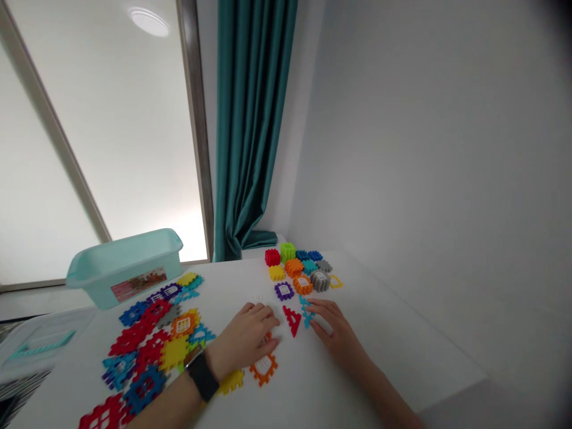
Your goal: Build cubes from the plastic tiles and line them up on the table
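My left hand (250,335), with a black watch on its wrist, is over the table. Its fingers and thumb close on an orange toothed building tile, mostly hidden beneath them. Just below the thumb lies an orange tile with a white window grid (264,370). My right hand (331,325) has its fingertips and thumb on a light blue triangular tile (306,311). Between the hands a red triangular tile (292,320) rests flat. A purple window tile (284,291) lies just beyond it.
Sorted stacks of toothed tiles, including grey ones (320,280) and orange ones (294,267), stand at the back. Mixed tiles (147,336) are spread to the left. A mint plastic bin (129,253) and a clear lid (44,342) are farther left. The wall (424,208) is on the right.
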The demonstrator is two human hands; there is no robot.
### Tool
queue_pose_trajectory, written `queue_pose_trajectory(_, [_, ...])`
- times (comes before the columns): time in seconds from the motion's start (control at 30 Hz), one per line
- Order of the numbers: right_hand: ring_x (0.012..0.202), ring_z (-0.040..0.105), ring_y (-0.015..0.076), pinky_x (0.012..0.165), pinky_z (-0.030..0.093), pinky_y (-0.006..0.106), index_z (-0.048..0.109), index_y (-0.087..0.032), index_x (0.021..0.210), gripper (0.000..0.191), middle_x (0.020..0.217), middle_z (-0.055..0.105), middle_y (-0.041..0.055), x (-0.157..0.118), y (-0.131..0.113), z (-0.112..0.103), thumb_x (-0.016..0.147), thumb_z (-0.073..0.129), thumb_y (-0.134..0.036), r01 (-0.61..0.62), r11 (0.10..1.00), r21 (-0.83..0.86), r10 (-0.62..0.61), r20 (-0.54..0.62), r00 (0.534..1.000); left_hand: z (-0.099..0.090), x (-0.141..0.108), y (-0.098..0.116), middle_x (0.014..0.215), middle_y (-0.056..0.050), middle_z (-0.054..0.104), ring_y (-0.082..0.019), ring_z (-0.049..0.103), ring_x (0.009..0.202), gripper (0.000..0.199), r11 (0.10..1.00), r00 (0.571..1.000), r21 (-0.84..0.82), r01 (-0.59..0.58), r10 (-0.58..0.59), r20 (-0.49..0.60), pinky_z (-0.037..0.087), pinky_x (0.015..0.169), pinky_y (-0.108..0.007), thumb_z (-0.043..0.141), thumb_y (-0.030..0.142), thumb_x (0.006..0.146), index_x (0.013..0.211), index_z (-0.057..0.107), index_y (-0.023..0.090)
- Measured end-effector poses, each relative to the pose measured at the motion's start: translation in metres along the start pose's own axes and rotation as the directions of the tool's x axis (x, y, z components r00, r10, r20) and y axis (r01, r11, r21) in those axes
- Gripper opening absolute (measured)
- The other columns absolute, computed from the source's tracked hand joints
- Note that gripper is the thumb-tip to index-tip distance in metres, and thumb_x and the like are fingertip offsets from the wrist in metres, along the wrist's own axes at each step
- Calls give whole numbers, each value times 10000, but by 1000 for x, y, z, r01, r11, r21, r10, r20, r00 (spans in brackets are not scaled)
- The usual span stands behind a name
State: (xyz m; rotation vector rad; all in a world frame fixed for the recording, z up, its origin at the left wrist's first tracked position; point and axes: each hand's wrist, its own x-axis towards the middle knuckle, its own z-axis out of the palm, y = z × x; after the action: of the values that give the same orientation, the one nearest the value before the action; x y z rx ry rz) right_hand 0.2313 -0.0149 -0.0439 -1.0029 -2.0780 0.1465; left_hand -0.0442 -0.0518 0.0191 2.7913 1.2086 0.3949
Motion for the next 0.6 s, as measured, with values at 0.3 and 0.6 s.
queue_pose_trajectory(0.3, [1198,604,263,1063,430,490,733,-275,1066,236,1256,699,62,-13,18,-15,921,548,-252,-219,974,-54,226,219,949,27,12,1,1103,-48,644,-242,573,1055,96,997,1000,-70,23,-22,9,414,920,-383,575,284,950,1005,636,235])
queue_pose_trajectory(0.6, [1205,609,249,1047,442,479,707,-272,1108,294,1272,681,66,-14,11,-9,934,477,-209,-220,966,-132,239,148,960,36,10,-3,1080,-37,650,-244,552,1066,103,981,996,-185,54,-67,-66,400,920,-387,533,243,947,985,628,238])
